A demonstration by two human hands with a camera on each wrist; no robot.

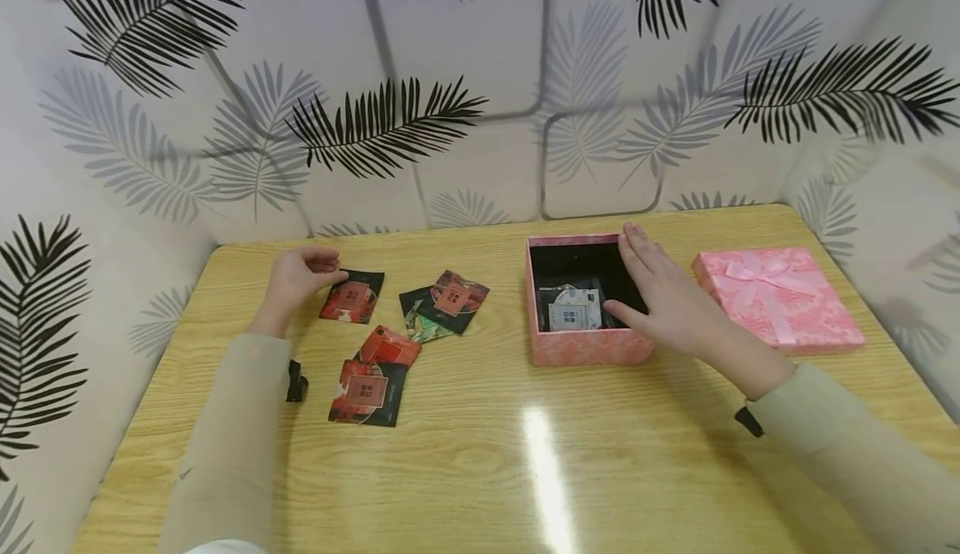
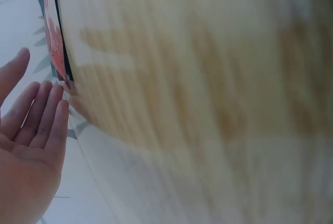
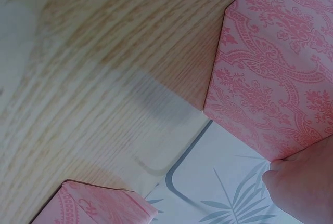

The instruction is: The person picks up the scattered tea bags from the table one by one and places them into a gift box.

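Observation:
My left hand (image 1: 298, 281) is over the far left of the table, its thumb overlapping the corner of a red and black sachet (image 1: 351, 297) in the head view. In the left wrist view its fingers (image 2: 39, 117) are extended, with the sachet (image 2: 54, 39) just beyond them. On the right, a pink patterned gift box (image 1: 592, 349) stands without its lid. My right hand (image 1: 671, 300) rests on its right rim, fingers straight toward the far corner and thumb spread over the inside. White sachets (image 1: 573, 311) lie in the box's black interior.
Between the hands lie several more sachets: a red and black one (image 1: 367, 391), a red one (image 1: 390, 346), and another red and black one (image 1: 456, 300) over a green one (image 1: 423, 321). The pink lid with a bow (image 1: 795, 304) lies right of the box. A patterned wall backs the table.

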